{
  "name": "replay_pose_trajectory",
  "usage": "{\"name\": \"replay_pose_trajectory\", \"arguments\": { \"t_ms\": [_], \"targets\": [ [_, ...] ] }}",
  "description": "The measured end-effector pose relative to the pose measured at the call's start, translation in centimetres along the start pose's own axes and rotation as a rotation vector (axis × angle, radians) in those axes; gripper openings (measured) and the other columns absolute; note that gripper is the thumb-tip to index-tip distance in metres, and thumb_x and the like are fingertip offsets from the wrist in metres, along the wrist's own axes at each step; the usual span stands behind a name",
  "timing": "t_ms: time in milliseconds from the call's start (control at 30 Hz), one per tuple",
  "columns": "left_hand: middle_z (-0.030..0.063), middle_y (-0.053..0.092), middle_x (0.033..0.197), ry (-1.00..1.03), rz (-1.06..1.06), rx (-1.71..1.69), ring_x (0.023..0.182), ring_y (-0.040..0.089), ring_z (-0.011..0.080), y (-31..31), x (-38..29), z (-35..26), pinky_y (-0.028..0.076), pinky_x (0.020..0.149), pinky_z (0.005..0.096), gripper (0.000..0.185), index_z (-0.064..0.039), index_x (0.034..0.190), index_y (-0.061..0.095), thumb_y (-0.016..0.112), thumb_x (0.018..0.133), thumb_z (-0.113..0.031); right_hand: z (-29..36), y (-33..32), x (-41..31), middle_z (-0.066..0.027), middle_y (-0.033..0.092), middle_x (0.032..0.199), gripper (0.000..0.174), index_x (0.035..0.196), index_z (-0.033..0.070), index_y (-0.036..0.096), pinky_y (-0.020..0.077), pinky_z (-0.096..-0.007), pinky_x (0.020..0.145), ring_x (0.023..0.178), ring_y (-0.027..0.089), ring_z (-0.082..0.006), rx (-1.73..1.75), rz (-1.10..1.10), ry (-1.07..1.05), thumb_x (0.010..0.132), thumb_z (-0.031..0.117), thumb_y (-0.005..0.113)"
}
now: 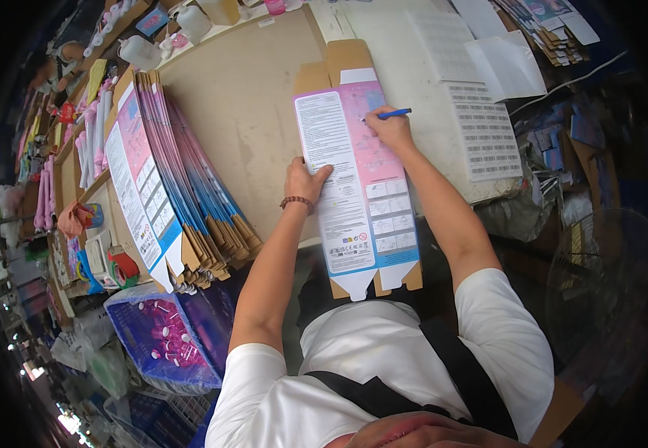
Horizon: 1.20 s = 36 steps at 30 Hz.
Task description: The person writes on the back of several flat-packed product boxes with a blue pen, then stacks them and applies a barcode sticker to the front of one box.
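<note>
A flat, unfolded printed cardboard box [357, 196] in pink, white and blue lies before me, its lower flaps reaching past the table edge towards my body. My left hand [306, 180] rests on its left side, thumb on the white printed panel and fingers at the edge. In my right hand [389, 127] is a blue pen [394, 113], its tip at the pink panel near the upper right of the box. Left of the box stands a fanned stack of similar flat boxes [173, 179].
Sheets of barcode stickers [486, 134] lie at the right. White plastic bottles [139, 52] stand at the back left, tape rolls [124, 267] at the left edge. Below is a blue crate [128, 341] of small pink bottles. A fan [598, 274] stands at the right; another person [61, 67] is far left.
</note>
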<state>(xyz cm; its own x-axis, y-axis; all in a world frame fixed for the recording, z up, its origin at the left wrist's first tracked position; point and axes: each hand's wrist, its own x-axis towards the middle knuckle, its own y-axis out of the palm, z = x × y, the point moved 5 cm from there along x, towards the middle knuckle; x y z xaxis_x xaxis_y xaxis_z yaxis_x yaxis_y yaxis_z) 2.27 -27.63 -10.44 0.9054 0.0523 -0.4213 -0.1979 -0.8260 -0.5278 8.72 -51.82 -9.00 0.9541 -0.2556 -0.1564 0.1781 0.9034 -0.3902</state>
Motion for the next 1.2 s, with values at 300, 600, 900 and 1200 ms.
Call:
{"name": "replay_pose_trajectory", "arguments": {
  "t_ms": [300, 600, 900, 1200],
  "targets": [
    [0.0205, 0.062, 0.103, -0.041, -0.029, 0.106, 0.093, 0.062, 0.0321, -0.4, -0.5, -1.0, 0.048, 0.079, 0.0399, 0.051, 0.004, 0.104, 0.056, 0.074, 0.072, -0.031, 0.4, 0.1, -0.3, -0.0043, 0.062, 0.063, 0.02, 0.083, 0.002, 0.064, 0.0445, -0.0237, 0.046, 0.052, 0.056, -0.0096, 0.076, -0.04, 0.046, 0.079, 0.021, 0.067],
    [0.0176, 0.065, 0.083, 0.044, -0.053, 0.122, 0.066, 0.063, 0.0212, -2.5, -0.9, -1.6, 0.05, 0.06, 0.0323, 0.037, 0.003, 0.087, 0.054, 0.074, 0.075, -0.025, 0.5, -1.1, -1.3, -0.0037, 0.061, 0.067, 0.016, 0.089, 0.001, 0.061, 0.047, -0.0218, 0.051, 0.058, 0.057, -0.0086, 0.329, -0.141, -0.015, 0.082, 0.015, 0.064],
    [0.0113, 0.062, 0.092, -0.028, 0.022, -0.764, 0.077, 0.06, 0.0152, -4.2, -0.5, 3.0, 0.049, 0.07, 0.027, 0.022, 0.002, 0.1, 0.05, 0.063, 0.084, -0.006, 1.8, -0.5, -0.6, -0.0051, 0.061, 0.067, 0.015, 0.084, 0.0, 0.06, 0.0447, -0.0221, 0.047, 0.056, 0.056, -0.0091, 0.536, -0.137, 0.018, 0.08, 0.014, 0.063],
    [0.0094, 0.062, 0.09, -0.056, -0.029, -0.743, 0.074, 0.058, 0.0131, -4.5, 0.0, 5.8, 0.048, 0.068, 0.0258, 0.02, 0.002, 0.097, 0.05, 0.063, 0.084, -0.007, -0.7, 0.1, 0.1, -0.0054, 0.063, 0.06, 0.018, 0.074, 0.002, 0.065, 0.0468, -0.0274, 0.051, 0.053, 0.058, -0.0117, 0.03, -0.104, -0.015, 0.074, 0.02, 0.066]
  ]
}}
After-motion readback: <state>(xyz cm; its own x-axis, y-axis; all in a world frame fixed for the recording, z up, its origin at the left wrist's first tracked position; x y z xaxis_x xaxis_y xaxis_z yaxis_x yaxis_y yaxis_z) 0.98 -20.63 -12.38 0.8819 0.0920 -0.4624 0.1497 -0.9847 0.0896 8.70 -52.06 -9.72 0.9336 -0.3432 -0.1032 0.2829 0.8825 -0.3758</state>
